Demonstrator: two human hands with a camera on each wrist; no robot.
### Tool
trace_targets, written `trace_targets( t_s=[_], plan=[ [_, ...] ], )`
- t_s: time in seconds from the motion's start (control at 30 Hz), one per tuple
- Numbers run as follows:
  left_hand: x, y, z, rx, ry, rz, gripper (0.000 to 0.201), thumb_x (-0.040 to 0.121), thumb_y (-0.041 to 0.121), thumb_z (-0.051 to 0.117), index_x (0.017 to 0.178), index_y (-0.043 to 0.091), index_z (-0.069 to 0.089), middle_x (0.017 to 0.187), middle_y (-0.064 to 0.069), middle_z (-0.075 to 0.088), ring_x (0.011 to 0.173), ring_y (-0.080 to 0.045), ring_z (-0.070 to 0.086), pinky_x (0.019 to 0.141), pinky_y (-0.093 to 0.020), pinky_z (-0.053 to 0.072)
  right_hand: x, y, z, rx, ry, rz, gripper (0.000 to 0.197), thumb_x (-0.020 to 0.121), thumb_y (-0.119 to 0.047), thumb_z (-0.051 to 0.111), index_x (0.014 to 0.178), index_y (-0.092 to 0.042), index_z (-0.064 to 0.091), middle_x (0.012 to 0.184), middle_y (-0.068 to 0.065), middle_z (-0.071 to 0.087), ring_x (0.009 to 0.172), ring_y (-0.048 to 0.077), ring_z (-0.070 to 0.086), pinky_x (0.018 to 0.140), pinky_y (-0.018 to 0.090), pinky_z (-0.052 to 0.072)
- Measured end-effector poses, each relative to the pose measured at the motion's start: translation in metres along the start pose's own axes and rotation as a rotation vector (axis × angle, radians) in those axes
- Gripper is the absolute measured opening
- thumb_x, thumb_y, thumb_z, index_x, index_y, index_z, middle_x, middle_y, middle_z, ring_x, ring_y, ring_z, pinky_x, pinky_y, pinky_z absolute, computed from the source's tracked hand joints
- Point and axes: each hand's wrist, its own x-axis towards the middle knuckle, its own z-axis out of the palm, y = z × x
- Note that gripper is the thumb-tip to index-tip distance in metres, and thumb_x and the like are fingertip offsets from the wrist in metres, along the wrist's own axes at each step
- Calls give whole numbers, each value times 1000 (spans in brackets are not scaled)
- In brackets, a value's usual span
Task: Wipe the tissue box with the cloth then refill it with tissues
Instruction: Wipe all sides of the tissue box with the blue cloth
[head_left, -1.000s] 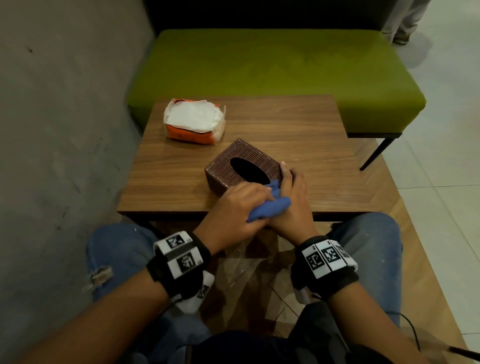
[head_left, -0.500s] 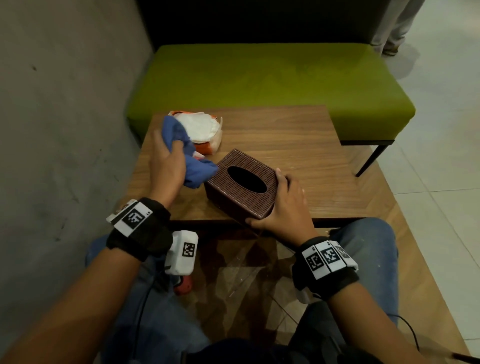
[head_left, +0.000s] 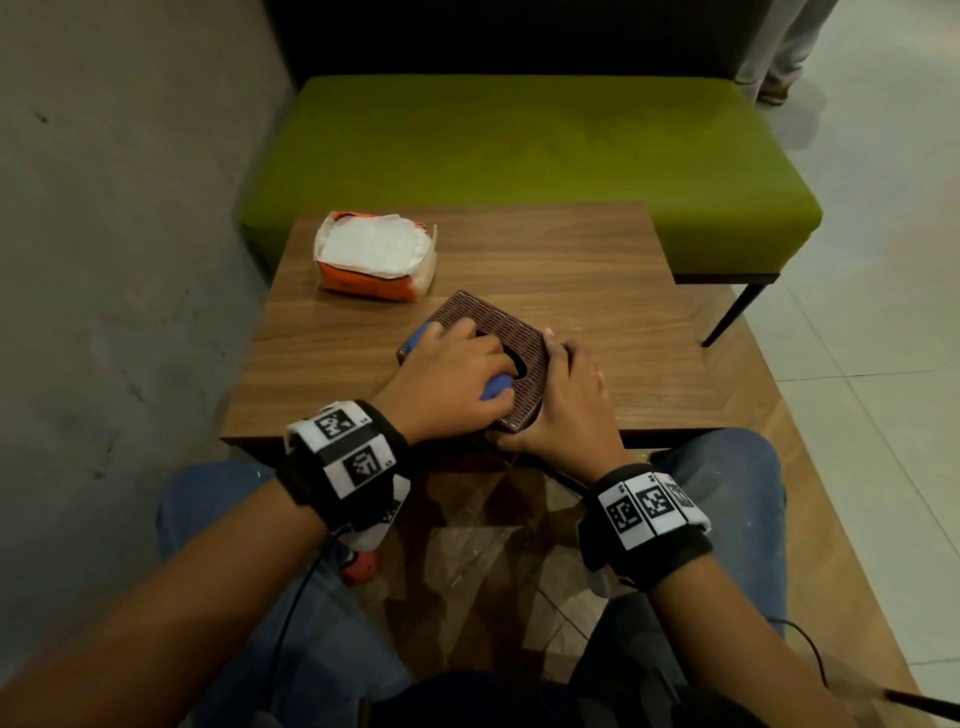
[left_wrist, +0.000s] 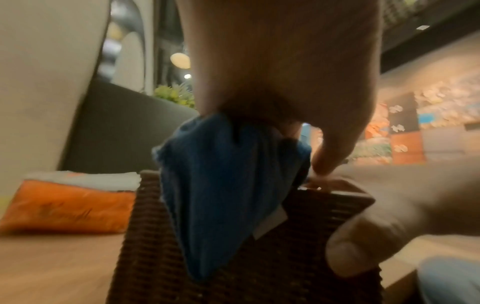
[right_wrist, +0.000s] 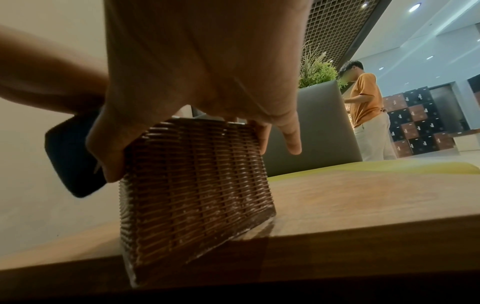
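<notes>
A brown woven tissue box (head_left: 485, 325) (right_wrist: 194, 185) sits tilted at the near edge of the wooden table (head_left: 597, 291). My left hand (head_left: 452, 374) holds the bunched blue cloth (head_left: 496, 387) (left_wrist: 228, 185) and presses it on the box's top, over the oval opening. My right hand (head_left: 566, 400) grips the box's right near corner, thumb on the top and fingers (right_wrist: 292, 139) down its side. An opened orange pack of white tissues (head_left: 374, 254) (left_wrist: 70, 205) lies at the table's far left.
A green bench (head_left: 519, 150) stands behind the table, and a grey wall (head_left: 114, 234) runs along the left. A person's legs (head_left: 779, 52) stand on the tiled floor at the far right. My knees in jeans (head_left: 727, 467) are under the near edge.
My left hand has come back from the far left with the blue cloth and now presses it on the box's top. The right hand keeps its grip on the box.
</notes>
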Motion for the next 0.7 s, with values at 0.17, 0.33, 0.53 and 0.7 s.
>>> trace_targets(
  t_s=[0.17,0.33,0.53,0.7],
  plan=[
    [7,-19,-9,-384,-94,-113,54,82,37,31,126,15,54,127,-6,52,118,-24,41,101,-37,30,0,-3,2,21,29,18,131,52,-58,82,153,-9,14,149,16,28,138,33,31,112,53,30],
    [16,-16,-16,-50,-255,-88,33,93,38,48,116,15,54,118,-6,54,113,-23,43,96,-38,35,-4,-9,3,-2,30,22,130,56,-59,81,154,-9,12,152,17,24,142,32,25,115,52,26],
    [20,3,-8,-126,-112,-155,26,94,40,43,108,23,59,111,2,60,109,-19,42,93,-42,26,-5,-14,4,-3,14,44,130,58,-56,82,154,-10,8,155,17,17,145,32,18,117,50,22],
    [14,-9,-17,-44,-230,-80,24,96,43,41,109,31,56,114,6,56,110,-17,37,86,-41,23,-3,-10,-2,-47,-63,-26,131,57,-57,81,155,-13,7,155,14,19,144,29,21,117,52,21]
  ],
)
